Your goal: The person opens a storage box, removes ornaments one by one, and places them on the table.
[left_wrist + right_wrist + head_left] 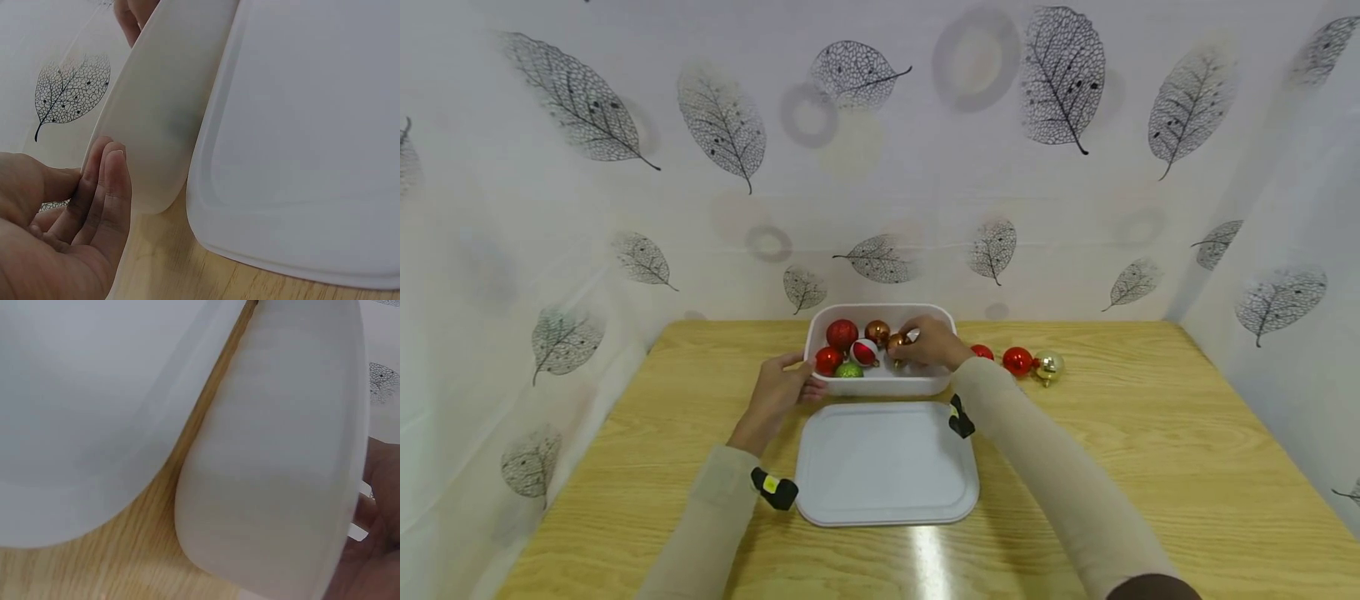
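A white plastic box (880,386) holds several Christmas baubles: red ones (842,335), a red-and-white one (864,352), a glittery green one (849,370) and a copper one (877,332). My left hand (779,390) grips the box's front left corner; in the left wrist view its thumb is at the rim and its fingers lie against the outer wall. My right hand (928,343) reaches over the right side of the box and pinches another copper bauble (897,343) inside it. In the right wrist view the box wall (269,469) hides that hand's fingertips.
The white lid (887,463) lies flat on the wooden table in front of the box. Right of the box sit a red bauble (1017,361), a gold bauble (1048,366) and another red one (982,352) partly behind my right arm. A leaf-patterned cloth (880,200) hangs behind.
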Demonstrator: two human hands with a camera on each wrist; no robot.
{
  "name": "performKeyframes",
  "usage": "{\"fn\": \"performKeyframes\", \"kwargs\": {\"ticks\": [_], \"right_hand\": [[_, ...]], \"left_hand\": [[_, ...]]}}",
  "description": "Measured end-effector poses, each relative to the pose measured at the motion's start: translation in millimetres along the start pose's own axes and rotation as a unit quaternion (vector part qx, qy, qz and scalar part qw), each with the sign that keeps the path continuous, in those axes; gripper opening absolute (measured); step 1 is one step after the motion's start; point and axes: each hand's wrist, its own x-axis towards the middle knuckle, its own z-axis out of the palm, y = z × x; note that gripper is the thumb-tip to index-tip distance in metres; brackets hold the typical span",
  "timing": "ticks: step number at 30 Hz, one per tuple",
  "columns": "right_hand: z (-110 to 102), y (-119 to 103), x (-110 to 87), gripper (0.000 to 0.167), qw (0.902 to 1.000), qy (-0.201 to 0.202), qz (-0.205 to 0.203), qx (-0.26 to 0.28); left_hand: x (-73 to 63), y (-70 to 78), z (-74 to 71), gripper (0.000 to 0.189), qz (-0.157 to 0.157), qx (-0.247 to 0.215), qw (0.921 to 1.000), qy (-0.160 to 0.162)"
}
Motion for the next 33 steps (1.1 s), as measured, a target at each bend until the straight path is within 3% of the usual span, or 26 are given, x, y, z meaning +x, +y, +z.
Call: {"fn": "performKeyframes", "kwargs": {"ticks": [4, 12, 25, 33], "right_hand": [[-5, -1, -2.5, 0.035, 0.9996, -0.003, -0.016, 0.024], [-22, -9, -13.4, 0.042, 0.9991, -0.020, 0.005, 0.037], [-50, -11, -30.2, 0.050, 0.9977, -0.025, -0.004, 0.063], [-70, -5, -45.2, 0.053, 0.9987, -0.012, -0.007, 0.050]], "left_hand": [[-0.5, 1.3, 0.5, 0.049, -0.002, -0.005, 1.0000, -0.003], [-0.9, 2.2, 0.6, 0.051, -0.005, -0.004, 1.0000, -0.004], [-1.1, 2.8, 1.6, 0.051, -0.005, -0.003, 1.0000, 0.002], [0.0, 0.8, 1.9, 0.049, 0.003, -0.004, 1.0000, 0.001]]}}
